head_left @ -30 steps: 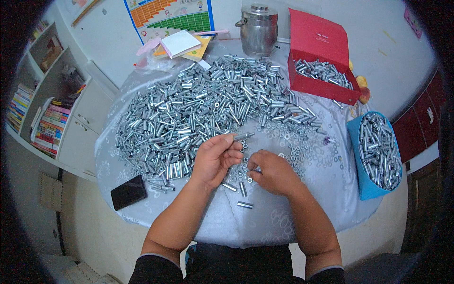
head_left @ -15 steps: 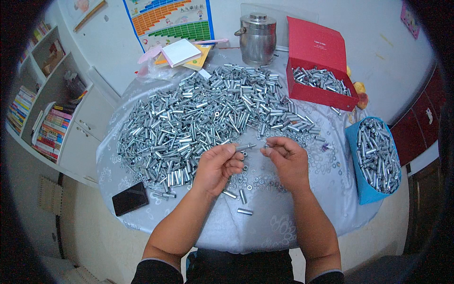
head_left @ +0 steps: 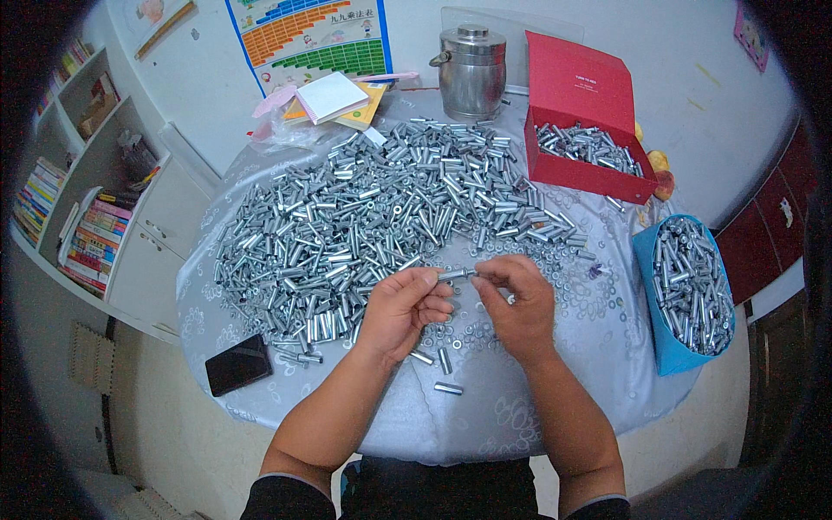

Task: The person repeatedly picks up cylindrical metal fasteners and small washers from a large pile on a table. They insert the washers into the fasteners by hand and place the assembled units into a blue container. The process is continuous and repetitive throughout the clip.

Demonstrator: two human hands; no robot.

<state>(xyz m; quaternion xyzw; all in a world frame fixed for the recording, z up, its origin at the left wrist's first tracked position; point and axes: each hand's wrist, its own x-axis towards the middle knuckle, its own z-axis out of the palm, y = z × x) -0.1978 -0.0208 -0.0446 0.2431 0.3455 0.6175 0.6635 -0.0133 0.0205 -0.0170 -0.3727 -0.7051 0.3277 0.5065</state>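
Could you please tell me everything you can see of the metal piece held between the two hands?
The metal piece is small, silvery and shiny, with a cylindrical body that narrows toward its right end. It lies nearly level, in front of the pile of metal parts. The left hand pinches its left end between thumb and fingers; the right hand has its fingertips at the narrower end. Both ends are partly hidden, and finer detail is too small to tell.

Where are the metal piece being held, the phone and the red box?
Held metal piece (head_left: 453, 275), head view: its visible shaft.
Phone (head_left: 238, 365), head view: middle of its screen.
Red box (head_left: 585, 178), head view: its front wall.
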